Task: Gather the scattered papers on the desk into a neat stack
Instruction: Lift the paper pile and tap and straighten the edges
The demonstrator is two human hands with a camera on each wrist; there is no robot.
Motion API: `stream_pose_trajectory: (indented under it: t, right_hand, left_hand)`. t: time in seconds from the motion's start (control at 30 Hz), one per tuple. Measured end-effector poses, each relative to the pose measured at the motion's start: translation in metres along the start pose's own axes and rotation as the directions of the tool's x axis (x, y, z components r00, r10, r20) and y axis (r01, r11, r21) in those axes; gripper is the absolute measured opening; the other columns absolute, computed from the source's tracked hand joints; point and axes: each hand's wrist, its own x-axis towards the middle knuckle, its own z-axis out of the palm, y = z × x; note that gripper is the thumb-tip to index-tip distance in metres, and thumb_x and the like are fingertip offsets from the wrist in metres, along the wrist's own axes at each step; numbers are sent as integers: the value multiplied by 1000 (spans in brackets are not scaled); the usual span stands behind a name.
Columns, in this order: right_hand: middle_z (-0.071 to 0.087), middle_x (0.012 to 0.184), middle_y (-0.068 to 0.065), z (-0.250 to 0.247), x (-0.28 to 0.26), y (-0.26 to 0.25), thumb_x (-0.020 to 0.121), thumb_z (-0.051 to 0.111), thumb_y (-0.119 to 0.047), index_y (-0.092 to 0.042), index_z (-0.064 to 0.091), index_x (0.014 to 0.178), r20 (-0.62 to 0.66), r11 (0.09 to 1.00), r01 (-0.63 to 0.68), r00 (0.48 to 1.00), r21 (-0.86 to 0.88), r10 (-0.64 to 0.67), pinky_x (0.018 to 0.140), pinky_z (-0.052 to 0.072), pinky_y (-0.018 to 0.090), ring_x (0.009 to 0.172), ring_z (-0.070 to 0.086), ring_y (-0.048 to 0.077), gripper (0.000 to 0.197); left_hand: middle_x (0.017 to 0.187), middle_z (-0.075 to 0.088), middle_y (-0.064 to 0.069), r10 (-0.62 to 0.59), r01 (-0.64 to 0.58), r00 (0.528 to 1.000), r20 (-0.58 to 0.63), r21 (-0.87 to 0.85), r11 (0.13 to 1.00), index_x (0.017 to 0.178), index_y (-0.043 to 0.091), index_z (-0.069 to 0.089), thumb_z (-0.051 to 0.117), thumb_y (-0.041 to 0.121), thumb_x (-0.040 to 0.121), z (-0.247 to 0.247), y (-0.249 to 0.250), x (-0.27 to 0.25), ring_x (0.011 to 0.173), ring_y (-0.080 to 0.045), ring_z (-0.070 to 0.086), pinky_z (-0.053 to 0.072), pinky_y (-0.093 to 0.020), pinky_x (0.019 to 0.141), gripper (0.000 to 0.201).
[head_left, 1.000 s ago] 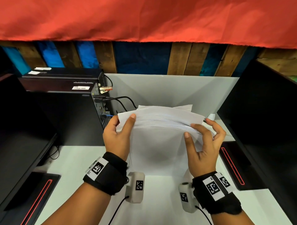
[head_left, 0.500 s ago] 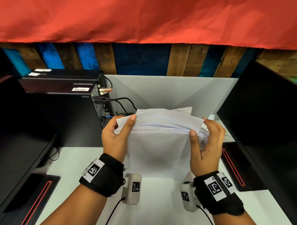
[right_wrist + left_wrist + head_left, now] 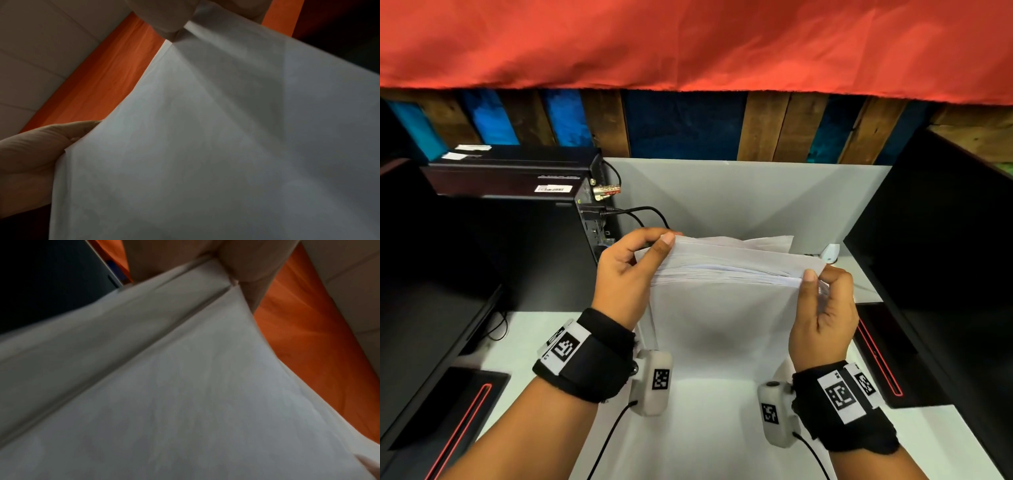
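A bundle of white papers (image 3: 722, 308) stands on edge on the white desk (image 3: 705, 438), held between both hands. My left hand (image 3: 650, 253) pinches its top left corner, thumb in front and fingers curled behind. My right hand (image 3: 822, 284) pinches the top right corner the same way. The sheets' top edges are fanned and uneven, with one rear sheet poking higher. The left wrist view is filled by the papers (image 3: 185, 386) with fingers (image 3: 242, 261) at the top. In the right wrist view the papers (image 3: 226, 138) are clamped by a thumb (image 3: 30, 155).
A black computer case (image 3: 517, 219) with cables stands at the back left. Dark monitors flank the desk on the left (image 3: 424, 308) and right (image 3: 945, 257). A small white object (image 3: 830, 253) lies behind the papers. A white partition (image 3: 739, 195) closes the back.
Both hands have shifted outward to the top corners of the bundle. The right hand's fingers have closed on the right corner, and the sheets sit more tightly together.
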Motion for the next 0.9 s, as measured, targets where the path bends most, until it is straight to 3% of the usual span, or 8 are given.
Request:
stream_pose_trajectory:
  t: [0.13, 0.2, 0.3, 0.53, 0.67, 0.73, 0.8, 0.9]
  right_hand:
    - [53, 103, -38, 2, 0, -3, 97, 44, -24, -25, 50, 112, 6, 1000, -4, 1000, 19, 4, 80, 48, 19, 93, 56, -10, 16]
    - [58, 109, -20, 1, 1, -2, 96, 44, -7, -20, 53, 125, 49, 997, 75, 996, 18, -76, 82, 46, 13, 92, 57, -3, 33]
    - [57, 98, 9, -3, 5, -3, 89, 39, 11, -6, 62, 120, 121, 986, 162, 980, -34, -157, 76, 41, 9, 84, 52, -1, 43]
    - [53, 109, 5, -1, 2, -3, 93, 49, -6, -5, 65, 111, 75, 990, 137, 988, -43, -133, 89, 38, 8, 106, 49, -7, 25]
    - [51, 109, 5, 0, 2, -1, 93, 52, -10, -7, 68, 108, 96, 987, 159, 983, -4, -158, 91, 44, 19, 105, 55, 9, 22]
    - [50, 110, 4, -1, 3, -3, 91, 56, -16, -8, 66, 107, 106, 992, 129, 986, 13, -129, 90, 45, 19, 107, 52, 2, 21]
    - [47, 112, 2, -2, 4, -7, 82, 67, -28, -10, 62, 112, 138, 994, 106, 985, 6, -105, 89, 40, 9, 108, 46, -9, 35]
    - [43, 118, 0, -3, 5, -6, 55, 89, -37, -13, 56, 121, 187, 996, 81, 980, -39, -72, 90, 38, 7, 109, 45, -5, 78]
  left_hand:
    - [95, 70, -12, 13, -13, 1000, -13, -21, 1000, 88, 4, 66, 52, 7, 94, 0, -5, -1, 90, -18, 64, 50, -26, 83, 15]
    - [95, 70, -10, 35, -35, 999, -8, -14, 999, 85, 7, 62, 49, 5, 95, 1, -5, -1, 89, -17, 64, 51, -25, 81, 17]
    - [92, 70, -10, 57, -57, 998, -10, -39, 998, 86, 3, 56, 44, 2, 96, 1, -6, -2, 86, -13, 65, 49, -19, 77, 15]
    - [74, 65, 14, 89, -89, 995, -47, 12, 996, 87, -5, 52, 43, 1, 97, 1, -14, -4, 72, 2, 58, 45, -9, 69, 14]
    - [69, 51, 17, 129, -123, 987, -95, 70, 990, 85, 13, 50, 43, 8, 99, 0, -17, -5, 65, 3, 46, 40, -9, 64, 16]
    - [69, 50, 19, 161, -149, 980, -118, 102, 984, 83, 21, 47, 43, 10, 99, 0, -18, -5, 65, 4, 45, 39, -8, 64, 20]
    - [70, 51, 21, 216, -188, 962, -166, 170, 967, 83, 26, 45, 43, 11, 99, 1, -19, -5, 65, 5, 45, 38, -7, 65, 22]
    - [69, 47, 17, 264, -203, 937, -230, 258, 945, 84, 24, 45, 43, 12, 99, 3, -21, -5, 65, 5, 46, 37, -6, 63, 19]
